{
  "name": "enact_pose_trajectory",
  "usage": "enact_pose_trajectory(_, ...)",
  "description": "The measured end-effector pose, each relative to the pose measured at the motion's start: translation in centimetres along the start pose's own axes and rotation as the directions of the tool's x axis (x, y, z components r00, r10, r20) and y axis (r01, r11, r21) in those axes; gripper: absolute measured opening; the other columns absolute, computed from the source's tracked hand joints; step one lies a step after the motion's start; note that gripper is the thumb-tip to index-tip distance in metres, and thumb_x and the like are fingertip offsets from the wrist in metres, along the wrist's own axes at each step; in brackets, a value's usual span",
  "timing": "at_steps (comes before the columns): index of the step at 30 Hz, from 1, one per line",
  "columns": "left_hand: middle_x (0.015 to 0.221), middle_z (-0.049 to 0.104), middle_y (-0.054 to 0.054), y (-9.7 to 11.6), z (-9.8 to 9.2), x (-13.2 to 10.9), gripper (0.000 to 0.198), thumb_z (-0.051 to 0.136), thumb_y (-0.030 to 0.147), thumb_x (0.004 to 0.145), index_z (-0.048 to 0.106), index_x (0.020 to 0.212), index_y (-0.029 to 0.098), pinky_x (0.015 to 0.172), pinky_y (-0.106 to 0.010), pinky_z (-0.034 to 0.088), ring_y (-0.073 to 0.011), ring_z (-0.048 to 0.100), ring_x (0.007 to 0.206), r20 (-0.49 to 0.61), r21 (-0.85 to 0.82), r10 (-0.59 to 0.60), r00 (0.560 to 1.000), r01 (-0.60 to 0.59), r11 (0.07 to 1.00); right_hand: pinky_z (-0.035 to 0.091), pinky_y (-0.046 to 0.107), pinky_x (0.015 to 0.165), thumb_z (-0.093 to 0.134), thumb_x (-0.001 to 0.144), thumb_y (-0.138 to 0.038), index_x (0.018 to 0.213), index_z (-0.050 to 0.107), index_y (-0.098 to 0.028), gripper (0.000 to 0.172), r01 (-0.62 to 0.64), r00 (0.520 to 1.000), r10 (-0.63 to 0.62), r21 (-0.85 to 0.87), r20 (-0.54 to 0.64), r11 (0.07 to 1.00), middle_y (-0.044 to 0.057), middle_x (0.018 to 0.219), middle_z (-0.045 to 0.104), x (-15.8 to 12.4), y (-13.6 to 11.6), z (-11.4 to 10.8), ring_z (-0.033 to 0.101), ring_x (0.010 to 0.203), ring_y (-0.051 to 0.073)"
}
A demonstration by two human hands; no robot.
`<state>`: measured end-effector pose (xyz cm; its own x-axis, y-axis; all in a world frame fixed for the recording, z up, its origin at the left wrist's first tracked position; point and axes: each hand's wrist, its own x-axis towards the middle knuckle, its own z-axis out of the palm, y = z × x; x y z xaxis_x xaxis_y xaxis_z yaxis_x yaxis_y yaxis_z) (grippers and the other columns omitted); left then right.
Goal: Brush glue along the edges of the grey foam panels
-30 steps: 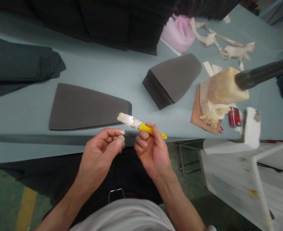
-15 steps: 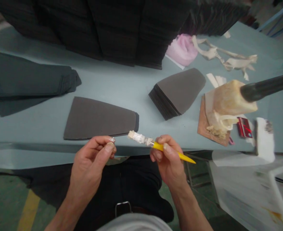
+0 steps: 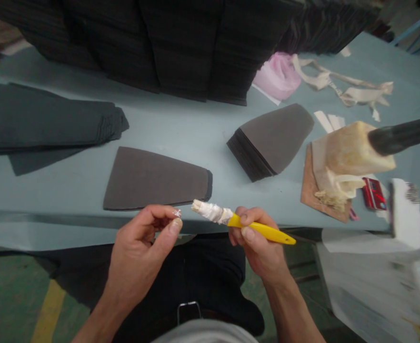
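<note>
My right hand (image 3: pixel 255 243) grips a small brush with a yellow handle (image 3: pixel 244 222); its glue-caked bristles point left. My left hand (image 3: pixel 144 250) is curled beside the bristle tip, thumb and fingers pinched on a small whitish bit of dried glue. Both hands hover at the near edge of the pale blue table (image 3: pixel 181 128). Just beyond them lies a flat dark grey foam piece (image 3: pixel 153 180).
A stack of grey foam pieces (image 3: pixel 272 140) sits to the right. Farther right, a glue-crusted block on a black handle (image 3: pixel 353 152) rests on a brown board beside a red box (image 3: pixel 374 193). Tall black stacks (image 3: pixel 181 43) line the back. Pink cloth (image 3: pixel 277 74) and pale strips lie beyond.
The brush has turned from pointing up-left to lying nearly level, and my right hand shifted right along the table edge. My left hand stays pinched beside the bristles.
</note>
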<state>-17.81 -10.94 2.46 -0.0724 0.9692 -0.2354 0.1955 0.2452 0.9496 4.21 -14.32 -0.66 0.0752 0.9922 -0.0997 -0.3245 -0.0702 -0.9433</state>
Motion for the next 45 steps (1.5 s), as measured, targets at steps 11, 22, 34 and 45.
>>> enact_pose_trajectory(11,0.073,0.074,-0.002,0.0,0.3,0.4,0.023,0.077,0.045,0.081,0.076,0.082,0.021,0.066,-0.025,0.053,-0.0164,0.066,0.067,0.048,-0.045,-0.060,0.997,0.063,0.997,0.047,0.026,0.060,0.080,0.093,-0.030,0.094,0.077,-0.028,0.003,0.056,0.988,-0.047,-0.053,0.145,0.997,0.000,0.080,0.063,0.4,-0.5,-0.3,0.056,0.068,0.014)
enact_pose_trajectory(22,0.079,0.074,-0.003,-2.2,0.3,0.3,0.034,0.082,0.054,0.086,0.076,0.086,0.021,0.068,-0.023,0.052,-0.0137,0.064,0.070,0.246,-0.258,-0.215,0.945,0.277,0.925,0.045,0.025,0.058,0.078,0.096,-0.029,0.090,0.078,-0.026,0.006,0.102,0.978,-0.051,-0.252,0.204,0.962,0.001,0.084,0.070,0.6,-2.2,0.2,0.060,0.066,0.012)
enact_pose_trajectory(34,0.074,0.071,-0.002,-2.1,0.4,0.6,0.027,0.078,0.045,0.085,0.072,0.078,0.020,0.067,-0.024,0.050,-0.0138,0.061,0.068,0.280,-0.278,-0.198,0.939,0.276,0.920,0.046,0.023,0.057,0.075,0.094,-0.018,0.089,0.079,-0.026,0.010,0.167,0.960,-0.076,-0.338,0.268,0.926,0.001,0.083,0.070,0.7,-2.7,0.4,0.061,0.066,0.011)
enact_pose_trajectory(45,0.074,0.070,-0.001,-2.2,0.6,0.8,0.027,0.077,0.044,0.088,0.073,0.078,0.019,0.068,-0.024,0.049,-0.0130,0.061,0.069,0.280,-0.286,-0.195,0.940,0.275,0.918,0.052,0.026,0.067,0.072,0.096,-0.013,0.094,0.079,-0.028,0.016,0.186,0.947,-0.065,-0.373,0.314,0.909,0.001,0.088,0.071,0.4,-2.7,0.0,0.062,0.069,0.011)
